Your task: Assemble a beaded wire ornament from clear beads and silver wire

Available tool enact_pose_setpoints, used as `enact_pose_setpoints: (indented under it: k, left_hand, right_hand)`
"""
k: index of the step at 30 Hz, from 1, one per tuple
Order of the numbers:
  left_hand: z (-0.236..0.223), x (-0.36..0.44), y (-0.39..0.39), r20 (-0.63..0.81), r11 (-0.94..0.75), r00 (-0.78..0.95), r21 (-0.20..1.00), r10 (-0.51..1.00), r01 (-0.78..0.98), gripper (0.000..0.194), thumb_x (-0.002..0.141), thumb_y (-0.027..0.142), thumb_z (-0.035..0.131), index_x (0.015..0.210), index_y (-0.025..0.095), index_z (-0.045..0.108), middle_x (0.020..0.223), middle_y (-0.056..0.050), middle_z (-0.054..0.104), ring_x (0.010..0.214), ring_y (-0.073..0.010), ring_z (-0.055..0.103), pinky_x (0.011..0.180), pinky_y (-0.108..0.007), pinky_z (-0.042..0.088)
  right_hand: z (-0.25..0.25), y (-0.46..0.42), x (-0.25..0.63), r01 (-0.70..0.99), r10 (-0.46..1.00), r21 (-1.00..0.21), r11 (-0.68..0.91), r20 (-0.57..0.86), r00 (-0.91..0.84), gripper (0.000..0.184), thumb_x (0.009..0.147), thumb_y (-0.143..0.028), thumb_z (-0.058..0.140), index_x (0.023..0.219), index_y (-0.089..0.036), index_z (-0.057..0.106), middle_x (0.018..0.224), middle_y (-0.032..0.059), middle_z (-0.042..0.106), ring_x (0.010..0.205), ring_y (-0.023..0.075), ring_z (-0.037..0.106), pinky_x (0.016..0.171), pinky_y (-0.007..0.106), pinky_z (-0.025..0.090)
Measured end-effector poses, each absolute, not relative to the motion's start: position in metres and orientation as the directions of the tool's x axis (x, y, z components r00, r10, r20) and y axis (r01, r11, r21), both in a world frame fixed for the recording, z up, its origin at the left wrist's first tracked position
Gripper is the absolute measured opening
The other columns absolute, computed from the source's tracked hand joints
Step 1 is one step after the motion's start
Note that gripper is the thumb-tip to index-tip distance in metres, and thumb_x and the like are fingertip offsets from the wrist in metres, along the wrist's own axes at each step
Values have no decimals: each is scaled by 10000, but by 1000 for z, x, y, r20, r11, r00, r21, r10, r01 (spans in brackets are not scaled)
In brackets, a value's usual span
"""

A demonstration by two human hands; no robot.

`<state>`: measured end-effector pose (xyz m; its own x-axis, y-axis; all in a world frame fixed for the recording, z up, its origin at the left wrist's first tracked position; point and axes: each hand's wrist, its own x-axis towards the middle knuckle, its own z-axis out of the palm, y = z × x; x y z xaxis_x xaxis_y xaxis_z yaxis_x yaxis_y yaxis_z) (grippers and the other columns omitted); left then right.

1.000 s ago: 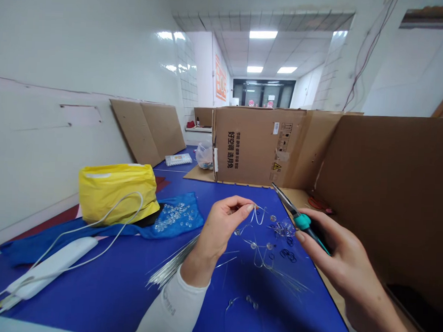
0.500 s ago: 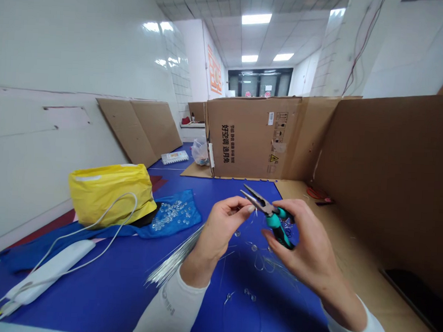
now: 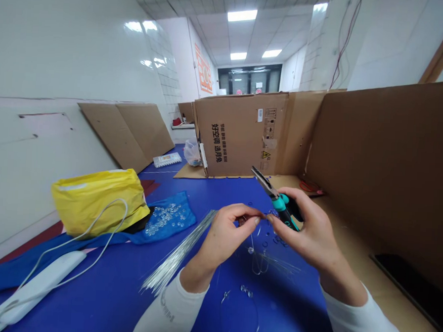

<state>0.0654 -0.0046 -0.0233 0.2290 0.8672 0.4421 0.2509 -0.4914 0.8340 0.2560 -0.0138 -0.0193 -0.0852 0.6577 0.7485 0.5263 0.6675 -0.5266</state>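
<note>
My left hand (image 3: pixel 228 233) is closed in a pinch on a thin wire (image 3: pixel 253 238), which hangs down with a clear bead (image 3: pixel 250 250) on it. Long-nose pliers (image 3: pixel 278 201) with teal and black handles lie in my right hand (image 3: pixel 312 235), jaws pointing up and away. The right thumb tip meets the left fingertips at the wire's upper end. Below the hands are a bent wire loop (image 3: pixel 259 271) and loose thin wires. Nearer me lies a wire ring (image 3: pixel 258 316) with clear beads. Small dark rings (image 3: pixel 280 241) are scattered beneath the pliers.
A bundle of silvery wires (image 3: pixel 179 258) lies left of my forearm. Clear beads (image 3: pixel 166 220) rest on a blue cloth beside a yellow bag (image 3: pixel 101 199). A white power strip (image 3: pixel 40 285) trails cables. Cardboard (image 3: pixel 241 137) walls the back and right; red-handled scissors (image 3: pixel 310 186) lie there.
The plier jaws have moved away from the left fingertips and tilted more upright. My right thumb has come across to the left fingertips. The view has shifted slightly right.
</note>
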Motion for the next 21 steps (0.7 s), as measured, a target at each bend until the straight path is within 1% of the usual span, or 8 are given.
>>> enact_pose_setpoints:
  k: [5, 9, 13, 15, 17, 19, 21]
  left_hand:
    - [-21, 65, -5, 425, -485, 267, 846, 865, 223, 128, 858, 261, 723, 849, 191, 829, 791, -58, 766, 718, -177, 634, 674, -286, 468]
    - [-19, 65, -6, 416, -481, 293, 854, 861, 200, 125, 830, 306, 781, 783, 200, 825, 751, -50, 745, 692, -171, 603, 657, -289, 436]
    - [-23, 66, -3, 372, -409, 243, 904, 896, 123, 110, 809, 302, 793, 799, 200, 833, 777, -50, 755, 727, -174, 621, 693, -290, 455]
    - [-24, 65, 0, 330, -341, 173, 939, 928, 34, 123, 785, 315, 811, 798, 194, 829, 792, -48, 761, 740, -168, 626, 709, -284, 465]
    - [-25, 64, 3, 294, -290, 87, 955, 952, -55, 151, 751, 335, 837, 782, 188, 818, 756, -34, 744, 713, -152, 604, 699, -274, 462]
    - [-24, 61, 5, 284, -281, 0, 952, 959, -123, 172, 725, 344, 852, 774, 185, 807, 698, -13, 705, 666, -132, 559, 664, -261, 443]
    - [-22, 57, 7, 300, -308, -75, 939, 951, -156, 185, 713, 350, 856, 771, 184, 799, 660, 3, 666, 637, -120, 522, 631, -252, 422]
  right_hand:
    - [-25, -5, 260, 402, 760, -682, 611, 648, -56, 352, 824, -337, 732, 1150, -235, 647, 1016, 52, 731, 886, 217, 696, 802, 355, 560]
    - [-23, 0, 260, 243, 824, -792, 560, 563, -67, 355, 783, -338, 765, 1102, -234, 651, 931, 24, 717, 817, 194, 676, 758, 340, 561]
    - [-17, 0, 261, 95, 860, -855, 510, 504, -77, 366, 777, -382, 794, 1078, -227, 655, 932, 38, 728, 867, 211, 690, 792, 353, 570]
    - [-16, -1, 264, 76, 873, -870, 487, 482, -76, 354, 799, -407, 785, 1077, -223, 664, 951, 45, 733, 892, 216, 693, 813, 358, 569]
    - [-15, -2, 267, 87, 883, -880, 468, 462, -80, 349, 816, -422, 776, 1081, -221, 670, 967, 50, 736, 903, 220, 693, 820, 358, 567]
    - [-16, -1, 271, 127, 887, -878, 462, 452, -96, 356, 819, -435, 777, 1084, -220, 674, 967, 49, 734, 901, 224, 691, 814, 358, 562]
    - [-17, 0, 274, 199, 881, -859, 472, 457, -120, 359, 826, -450, 771, 1088, -222, 680, 968, 46, 729, 897, 226, 683, 808, 361, 555]
